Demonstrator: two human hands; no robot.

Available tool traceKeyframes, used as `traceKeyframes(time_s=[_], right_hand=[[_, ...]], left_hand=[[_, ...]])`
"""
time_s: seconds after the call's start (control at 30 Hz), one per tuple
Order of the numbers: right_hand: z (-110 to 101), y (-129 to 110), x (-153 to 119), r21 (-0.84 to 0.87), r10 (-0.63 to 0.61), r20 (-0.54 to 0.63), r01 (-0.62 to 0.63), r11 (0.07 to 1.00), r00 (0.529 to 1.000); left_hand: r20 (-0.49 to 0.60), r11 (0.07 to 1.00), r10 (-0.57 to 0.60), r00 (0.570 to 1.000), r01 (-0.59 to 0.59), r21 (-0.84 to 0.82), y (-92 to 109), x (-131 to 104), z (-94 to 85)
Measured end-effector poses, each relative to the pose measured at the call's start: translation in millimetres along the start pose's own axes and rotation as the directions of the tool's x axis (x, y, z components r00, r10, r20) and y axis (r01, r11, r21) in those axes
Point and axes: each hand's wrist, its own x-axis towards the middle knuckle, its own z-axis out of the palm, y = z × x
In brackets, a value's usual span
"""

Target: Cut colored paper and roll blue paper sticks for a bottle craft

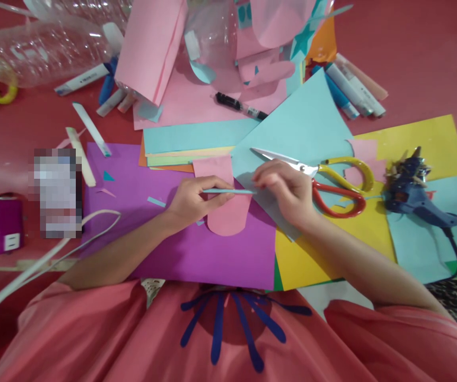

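Note:
My left hand [199, 199] pinches a narrow light blue paper strip [226, 191] between thumb and fingers, its edge turned up to me. At the strip's right end, my right hand [286, 188] has its fingers curled in toward the thumb; whether they grip anything is hidden. Below the strip lies a pink paper piece [227, 220] with a rounded lower end, on a purple sheet [212, 262]. Scissors [312, 168] with one yellow and one red handle lie spread beside and partly behind my right hand, on light blue paper [300, 116].
A blue glue gun [423, 204] with a cord rests at right on blue and yellow sheets [419, 132]. Plastic bottles [45, 50], a pink-wrapped cylinder [151, 50], markers [356, 87] and a black pen [240, 105] lie farther back. A white cable [49, 254] crosses at left beside a blurred-out phone [57, 193].

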Motion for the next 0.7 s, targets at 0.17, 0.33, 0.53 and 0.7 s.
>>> traceKeyframes(time_s=[0.17, 0.33, 0.53, 0.7], right_hand=[[3.0, 1.6, -2.6, -0.093, -0.126, 0.224, 0.15, 0.984, 0.966], [0.6, 2.1, -3.6, -0.147, -0.102, 0.22, 0.136, 0.98, 0.97], [-0.5, -0.1, -3.2, -0.189, -0.112, 0.2, 0.151, 0.97, 0.973], [-0.4, -1.3, -3.0, -0.184, -0.139, 0.147, 0.165, 0.969, 0.979]], left_hand=[[0.009, 1.0, -0.021, 1.0, 0.021, 0.022, 1.5, 0.4, 0.1], [0.028, 0.998, -0.061, 0.998, 0.061, 0.004, 2.0, -0.1, 0.0], [0.029, 0.999, -0.039, 0.999, 0.039, -0.014, 2.5, 0.0, 0.6], [-0.024, 0.999, -0.044, 0.999, 0.044, -0.013, 3.8, 0.9, 0.5]])
